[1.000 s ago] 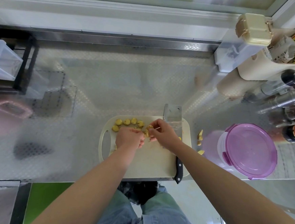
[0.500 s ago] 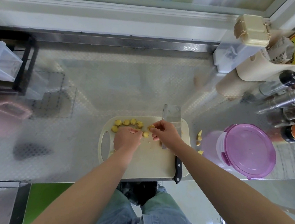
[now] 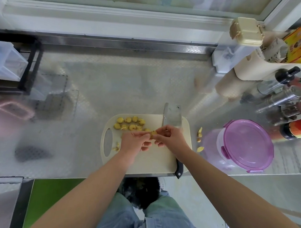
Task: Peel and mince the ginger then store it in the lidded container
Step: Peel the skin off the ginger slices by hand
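The left hand (image 3: 135,142) and right hand (image 3: 172,139) pinch one ginger piece (image 3: 152,133) over the board (image 3: 153,161); slices (image 3: 129,124) lie there (knife (image 3: 173,115) idle); mincing and storing look undone.

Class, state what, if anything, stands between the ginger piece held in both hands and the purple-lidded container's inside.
The purple lid sits on the container, covering its opening. The cleaver lies flat on the cutting board's right side, between the ginger piece, pinched by left hand and right hand, and the container.

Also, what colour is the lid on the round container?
Translucent purple; the lid shows best in the head view.
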